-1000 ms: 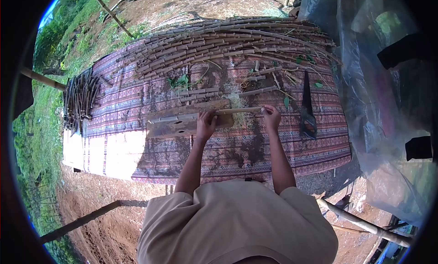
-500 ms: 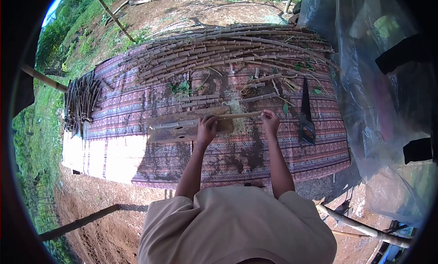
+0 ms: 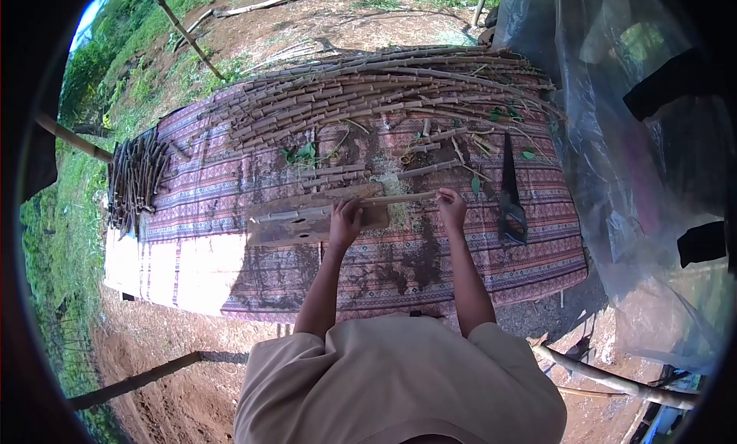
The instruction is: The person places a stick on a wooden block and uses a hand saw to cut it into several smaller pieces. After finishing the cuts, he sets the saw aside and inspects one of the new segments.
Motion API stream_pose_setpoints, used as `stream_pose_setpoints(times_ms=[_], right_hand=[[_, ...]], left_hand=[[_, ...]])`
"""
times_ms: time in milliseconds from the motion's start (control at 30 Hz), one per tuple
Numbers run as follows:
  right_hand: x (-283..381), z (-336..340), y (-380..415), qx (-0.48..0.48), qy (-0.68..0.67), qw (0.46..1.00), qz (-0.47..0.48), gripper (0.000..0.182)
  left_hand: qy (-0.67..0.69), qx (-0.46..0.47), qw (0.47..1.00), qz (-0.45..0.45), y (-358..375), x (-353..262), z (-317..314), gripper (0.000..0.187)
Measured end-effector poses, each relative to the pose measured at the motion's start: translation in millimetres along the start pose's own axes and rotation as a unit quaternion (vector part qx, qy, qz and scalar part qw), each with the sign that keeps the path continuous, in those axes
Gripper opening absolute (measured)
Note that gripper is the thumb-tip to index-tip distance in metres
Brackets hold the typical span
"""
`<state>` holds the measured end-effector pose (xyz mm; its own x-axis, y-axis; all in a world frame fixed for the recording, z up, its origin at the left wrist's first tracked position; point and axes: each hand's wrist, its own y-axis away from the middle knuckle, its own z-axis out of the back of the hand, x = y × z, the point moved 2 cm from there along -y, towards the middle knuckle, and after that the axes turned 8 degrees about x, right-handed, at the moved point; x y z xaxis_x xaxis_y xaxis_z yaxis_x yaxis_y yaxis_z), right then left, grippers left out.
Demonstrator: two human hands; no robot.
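the jointed stem [image 3: 399,198] lies across the wooden board [image 3: 269,234] on the desk [image 3: 491,271]. it looks light and stiff, best gripped mid-length and at its end. the left hand [image 3: 345,220] curls over its middle; the right hand [image 3: 451,207] pinches its end, fingers nearly closed. no writing is legible.

A patterned cloth [image 3: 507,267] carries long stems [image 3: 330,91], a saw [image 3: 511,194] (black-bladed), leaves [image 3: 305,153] and a board [image 3: 269,231].
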<state>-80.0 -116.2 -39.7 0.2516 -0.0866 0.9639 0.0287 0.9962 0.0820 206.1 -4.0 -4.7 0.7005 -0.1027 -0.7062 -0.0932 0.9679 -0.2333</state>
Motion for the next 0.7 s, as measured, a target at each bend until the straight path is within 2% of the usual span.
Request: stream_pose_setpoints(times_ms=[200,300,400,600,700], right_hand=[[12,0,5,0.013,0.073,0.996,0.044,0.026],[37,-4,14,0.018,0.320,0.925,0.206,0.035],[54,-11,24,0.069,0.342,0.905,0.243,0.040],[59,-22,25,0.063,0.385,0.880,0.272,0.041],[60,-20,24,0.076,0.366,0.892,0.253,0.033]], left_hand=[[0.012,-0.006,1.000,-0.004,0,-1,3,0.027],[0.026,-0.022,0.999,-0.013,0,1,4,0.029],[0.027,-0.025,0.999,-0.017,0,1,4,0.029],[0.018,-0.049,0.999,0.008,6,-5,8,0.028],[0.004,-0.056,0.998,0.002,11,-2,10,0.028]])
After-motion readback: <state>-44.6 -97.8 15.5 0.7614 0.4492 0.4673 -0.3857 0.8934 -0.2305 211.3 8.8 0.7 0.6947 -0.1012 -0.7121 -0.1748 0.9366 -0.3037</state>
